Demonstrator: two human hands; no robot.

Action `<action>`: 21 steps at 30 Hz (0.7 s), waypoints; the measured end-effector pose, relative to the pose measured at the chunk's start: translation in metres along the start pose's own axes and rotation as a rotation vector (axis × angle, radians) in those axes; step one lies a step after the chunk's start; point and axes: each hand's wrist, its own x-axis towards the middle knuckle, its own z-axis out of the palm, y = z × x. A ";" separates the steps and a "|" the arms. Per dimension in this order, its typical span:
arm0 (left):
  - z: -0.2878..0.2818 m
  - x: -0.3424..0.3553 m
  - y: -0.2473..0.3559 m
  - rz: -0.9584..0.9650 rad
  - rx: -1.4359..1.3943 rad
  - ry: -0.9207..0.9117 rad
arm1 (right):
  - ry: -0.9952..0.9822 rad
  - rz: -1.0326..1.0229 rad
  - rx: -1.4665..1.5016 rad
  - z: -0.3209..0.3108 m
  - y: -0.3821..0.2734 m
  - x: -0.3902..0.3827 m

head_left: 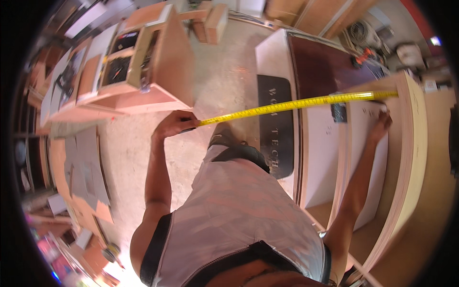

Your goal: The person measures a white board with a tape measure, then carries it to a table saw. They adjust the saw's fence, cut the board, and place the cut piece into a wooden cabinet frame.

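As the head view shows, your left hand (177, 124) pinches the near end of the yellow tape measure (287, 104), its fingers curled together, while the blade spans rightward to the pale wooden panel (417, 138); this grip presumably serves to hold the blade taut and straight. Your right hand (381, 122) reaches just below the blade's far end, inside the panel, probably to steady or mark there; its fingers are bent, but whether they pinch anything cannot be told. Beneath the blade lie a black lettered mat (282, 158) and a small dark pack (339, 112), the latter near the right-hand span and a possible snag. To the left, an open wooden cabinet (172, 62) stands close to your left hand, limiting its forward travel. Grey sheets (85, 162) lie on the floor, well apart; a fan (361, 33) stands beyond a reddish-brown board (325, 62).
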 end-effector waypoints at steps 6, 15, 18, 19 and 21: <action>0.002 -0.032 -0.032 -0.084 -0.019 0.079 | -0.052 -0.016 -0.061 0.000 -0.017 -0.008; -0.033 -0.036 -0.052 -0.091 0.029 0.016 | -0.072 -0.004 -0.278 0.003 -0.038 -0.021; -0.054 -0.027 -0.059 -0.065 0.056 0.012 | -0.058 -0.070 -0.353 0.005 -0.033 -0.018; -0.064 -0.025 -0.061 -0.046 0.089 0.001 | -0.034 -0.117 -0.391 0.000 -0.028 -0.016; -0.087 -0.019 -0.063 -0.045 0.095 -0.019 | 0.005 -0.202 -0.473 -0.002 -0.017 -0.010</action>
